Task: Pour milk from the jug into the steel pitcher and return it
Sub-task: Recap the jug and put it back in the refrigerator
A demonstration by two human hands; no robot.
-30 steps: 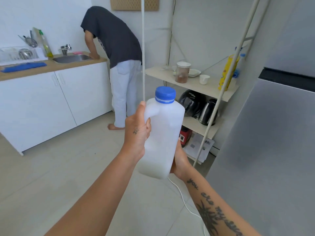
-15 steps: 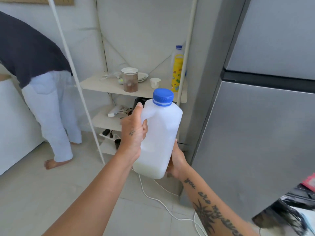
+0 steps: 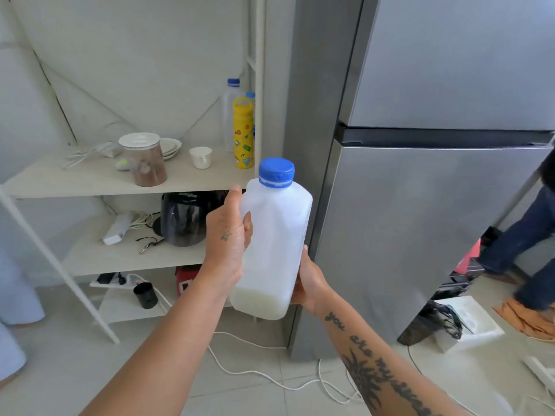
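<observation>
I hold a translucent white milk jug (image 3: 276, 247) with a blue screw cap (image 3: 276, 172) upright in front of me; a little milk lies at its bottom. My left hand (image 3: 226, 241) grips the jug's handle side, thumb pointing up. My right hand (image 3: 310, 280) cups the lower right side and base, mostly hidden behind the jug. The jug hangs in the air in front of a grey two-door fridge (image 3: 420, 220), whose doors are closed. No steel pitcher is in view.
A white shelf unit (image 3: 90, 181) stands left of the fridge with a jar, cups, a yellow bottle (image 3: 243, 136) and a black kettle (image 3: 186, 217). White cables (image 3: 255, 376) trail on the tiled floor. A person's legs (image 3: 528, 250) stand at the right beside a black bag.
My view has swung right and closer to the fridge; the person at the sink has left the view. The jug stays upright in both hands.
</observation>
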